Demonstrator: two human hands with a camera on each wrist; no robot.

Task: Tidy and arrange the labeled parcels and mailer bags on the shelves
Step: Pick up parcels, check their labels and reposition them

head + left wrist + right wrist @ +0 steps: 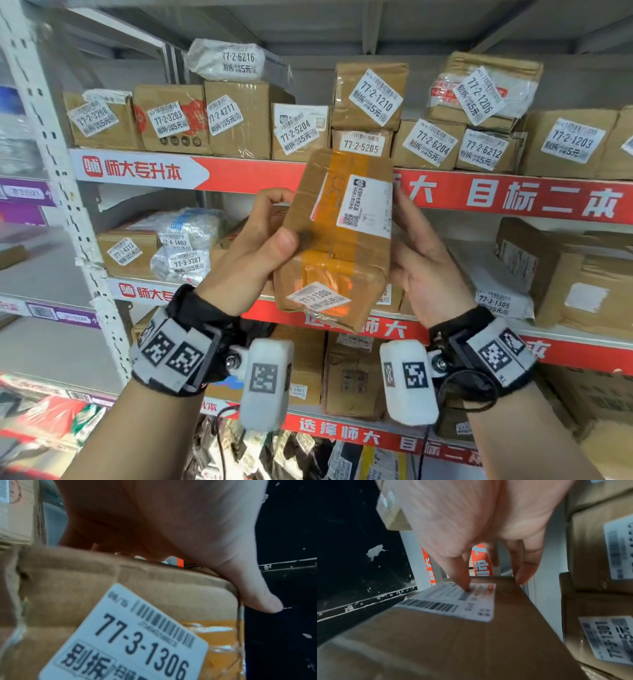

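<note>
Both hands, left hand (263,246) and right hand (421,260), clamp the cardboard parcel (337,236) from opposite sides. Its label (130,639) reads 77-3-1306, so it likely belongs beside the 77-3-1305 mailer bag (496,294), label facing out.

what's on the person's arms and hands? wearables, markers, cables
Bare forearms, no sleeves or gloves on the left hand or right hand. Each wrist carries a black strap with a grey-white band printed with square black-and-white fiducial tags. A white padded camera pod with its own tag hangs on a metal joint under each wrist. Thin black cable loops at the right band.
</note>
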